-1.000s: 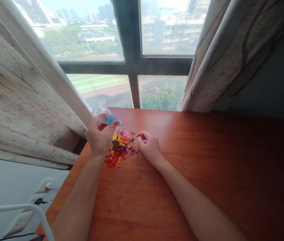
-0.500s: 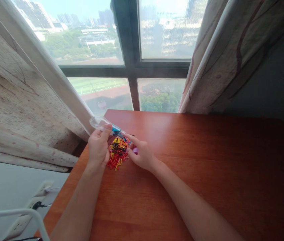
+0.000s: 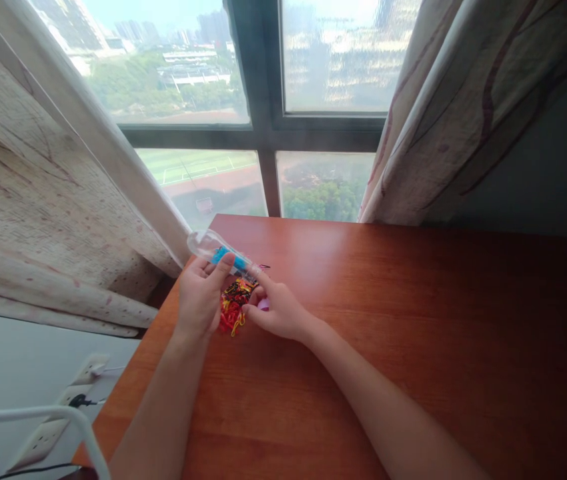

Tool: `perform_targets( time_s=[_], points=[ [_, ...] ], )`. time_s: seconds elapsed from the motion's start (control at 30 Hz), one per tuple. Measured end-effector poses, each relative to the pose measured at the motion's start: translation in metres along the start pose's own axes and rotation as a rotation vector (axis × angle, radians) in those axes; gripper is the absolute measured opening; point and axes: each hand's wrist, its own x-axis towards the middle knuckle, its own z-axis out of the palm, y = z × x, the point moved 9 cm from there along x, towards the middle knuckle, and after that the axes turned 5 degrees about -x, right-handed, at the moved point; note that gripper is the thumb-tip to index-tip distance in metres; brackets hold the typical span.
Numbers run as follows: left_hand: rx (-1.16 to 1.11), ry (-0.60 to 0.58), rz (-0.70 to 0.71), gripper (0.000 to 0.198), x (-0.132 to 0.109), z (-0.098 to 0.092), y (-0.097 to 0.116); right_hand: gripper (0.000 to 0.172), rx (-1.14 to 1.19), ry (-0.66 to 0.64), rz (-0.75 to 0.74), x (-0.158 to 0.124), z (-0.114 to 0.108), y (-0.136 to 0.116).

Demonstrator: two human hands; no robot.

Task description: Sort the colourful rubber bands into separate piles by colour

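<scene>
My left hand (image 3: 201,297) is closed around a clear plastic bottle (image 3: 204,241), which lies tilted with its rounded end to the upper left. Bright blue small pieces (image 3: 222,255) sit inside it. The index finger of my right hand (image 3: 279,308) reaches to the bottle's lower right end. Its other fingers curl around a small purple cap-like piece (image 3: 263,305), partly hidden. Beneath both hands, a pile of small looped clips (image 3: 233,308) in red, yellow, black and orange lies on the table, partly covered by my fingers.
The brown wooden table (image 3: 388,347) reaches to the window (image 3: 263,133). Patterned curtains (image 3: 58,173) hang at left and right. At the lower left are wall sockets (image 3: 46,440) with a black plug, and a white curved tube (image 3: 71,417).
The blue pieces now show farther inside the bottle, away from its lower right end. My left hand and the bottle have shifted slightly right. My right hand has moved a little left.
</scene>
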Motion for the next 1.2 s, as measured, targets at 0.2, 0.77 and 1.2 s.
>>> perform_targets(
  time_s=[0.2,0.77,1.2],
  points=[
    [-0.058,0.099,0.089,0.047,0.000,-0.020,0.014,0.063,0.330,-0.048,0.073,-0.001,0.009,0.000],
    [0.351,0.135,0.360,0.046,-0.032,-0.055,0.036,0.026,-0.063,0.232,0.043,-0.001,-0.018,0.010],
    [0.391,-0.017,0.424,0.047,-0.019,-0.017,0.047,0.019,-0.240,0.285,-0.036,-0.002,-0.033,0.004]
  ],
)
